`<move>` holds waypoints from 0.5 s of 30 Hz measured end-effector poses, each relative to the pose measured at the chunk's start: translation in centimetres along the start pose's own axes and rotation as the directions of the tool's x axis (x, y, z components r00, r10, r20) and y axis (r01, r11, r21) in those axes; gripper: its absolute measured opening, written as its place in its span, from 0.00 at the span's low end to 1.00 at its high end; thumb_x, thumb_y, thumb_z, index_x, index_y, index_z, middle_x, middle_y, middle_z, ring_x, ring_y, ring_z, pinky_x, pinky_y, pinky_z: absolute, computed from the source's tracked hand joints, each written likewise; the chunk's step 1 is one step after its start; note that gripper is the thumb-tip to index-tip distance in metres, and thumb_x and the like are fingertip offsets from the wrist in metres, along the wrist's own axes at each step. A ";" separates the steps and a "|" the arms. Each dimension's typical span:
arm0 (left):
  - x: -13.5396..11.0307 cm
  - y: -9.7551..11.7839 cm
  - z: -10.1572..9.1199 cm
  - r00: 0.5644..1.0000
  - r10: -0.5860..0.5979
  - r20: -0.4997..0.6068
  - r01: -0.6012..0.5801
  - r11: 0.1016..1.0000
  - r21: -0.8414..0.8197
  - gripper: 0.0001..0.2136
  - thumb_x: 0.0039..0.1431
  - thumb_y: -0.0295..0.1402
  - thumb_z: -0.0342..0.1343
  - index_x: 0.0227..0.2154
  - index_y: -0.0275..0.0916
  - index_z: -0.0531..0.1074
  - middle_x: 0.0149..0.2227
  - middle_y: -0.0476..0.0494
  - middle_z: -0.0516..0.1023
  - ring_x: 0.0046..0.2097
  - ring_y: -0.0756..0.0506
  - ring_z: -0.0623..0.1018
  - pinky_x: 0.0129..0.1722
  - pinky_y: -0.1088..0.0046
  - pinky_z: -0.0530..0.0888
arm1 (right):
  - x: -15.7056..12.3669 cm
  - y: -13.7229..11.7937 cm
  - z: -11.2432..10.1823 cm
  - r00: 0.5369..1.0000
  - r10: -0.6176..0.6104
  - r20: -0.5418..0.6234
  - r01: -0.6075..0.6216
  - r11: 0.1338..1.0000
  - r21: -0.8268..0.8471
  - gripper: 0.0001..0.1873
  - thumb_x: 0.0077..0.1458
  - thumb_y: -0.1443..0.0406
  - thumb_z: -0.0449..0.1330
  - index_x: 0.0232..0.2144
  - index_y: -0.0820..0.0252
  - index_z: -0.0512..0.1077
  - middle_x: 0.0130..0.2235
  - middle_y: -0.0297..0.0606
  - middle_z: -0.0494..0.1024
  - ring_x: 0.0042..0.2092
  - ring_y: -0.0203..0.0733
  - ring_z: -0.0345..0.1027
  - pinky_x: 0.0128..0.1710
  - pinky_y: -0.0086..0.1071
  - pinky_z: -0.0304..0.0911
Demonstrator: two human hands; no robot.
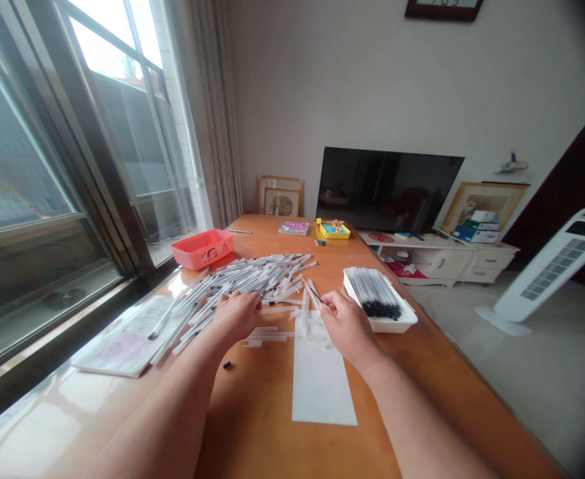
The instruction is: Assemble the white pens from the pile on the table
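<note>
My right hand (346, 320) is closed with thumb and fingers pinching a thin, dark-ended pen (313, 290) that points up and to the left. Beneath it lie several clear plastic sleeves (305, 313) on the top of a white sheet of paper (322, 386). At the near edge of a loose heap of clear pens with black ends (252, 273), my left hand (238, 315) has its fingers curled; whatever they hold is hidden. More clear sleeves (267, 336) rest on the table between the hands.
Right of my right hand stands a white tray (397, 326) of lined-up pens. A pink basket (203, 247) is beyond the heap. Left lies a paper booklet (123, 346); a small black cap (227, 364) sits nearer me. A book (293, 229) and yellow box (334, 230) occupy the far end.
</note>
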State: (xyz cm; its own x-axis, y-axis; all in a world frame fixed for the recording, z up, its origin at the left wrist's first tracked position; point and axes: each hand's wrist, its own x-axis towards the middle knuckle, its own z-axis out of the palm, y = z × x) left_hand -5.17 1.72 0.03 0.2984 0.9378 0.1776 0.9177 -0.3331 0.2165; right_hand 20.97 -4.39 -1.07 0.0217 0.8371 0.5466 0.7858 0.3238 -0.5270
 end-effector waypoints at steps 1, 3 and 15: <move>-0.1 0.0 -0.4 1.000 0.003 -0.003 -0.003 1.000 -0.004 0.08 0.56 0.29 0.49 0.31 0.44 0.73 0.31 0.41 0.78 0.41 0.38 0.73 0.47 0.56 0.62 | 0.0 0.0 0.0 1.000 -0.001 -0.006 0.001 1.000 0.008 0.06 0.59 0.65 0.55 0.36 0.56 0.73 0.34 0.37 0.78 0.40 0.44 0.70 0.40 0.33 0.62; -0.1 0.0 -1.0 1.000 0.000 -0.029 -0.002 0.999 -0.045 0.06 0.55 0.30 0.51 0.30 0.44 0.73 0.30 0.43 0.78 0.38 0.40 0.73 0.45 0.60 0.63 | 0.1 0.1 0.0 1.000 -0.007 -0.024 0.008 1.000 0.026 0.06 0.59 0.65 0.56 0.35 0.56 0.73 0.34 0.37 0.79 0.40 0.45 0.70 0.41 0.34 0.62; 0.4 1.3 -1.8 0.984 -0.173 -0.051 -0.016 0.197 -0.980 0.13 0.48 0.39 0.68 0.33 0.37 0.75 0.29 0.50 0.74 0.29 0.52 0.68 0.30 0.76 0.64 | 0.5 0.6 0.0 0.974 0.187 -0.129 -0.144 0.947 0.287 0.10 0.57 0.58 0.59 0.34 0.57 0.76 0.34 0.38 0.80 0.35 0.43 0.71 0.38 0.34 0.65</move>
State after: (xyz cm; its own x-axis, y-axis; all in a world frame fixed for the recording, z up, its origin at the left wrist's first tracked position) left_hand -4.32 1.50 2.09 0.1217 0.9750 0.1860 -0.0809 -0.1770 0.9809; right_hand 21.49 -3.77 -1.14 0.2481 0.8186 0.5179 0.5634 0.3130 -0.7646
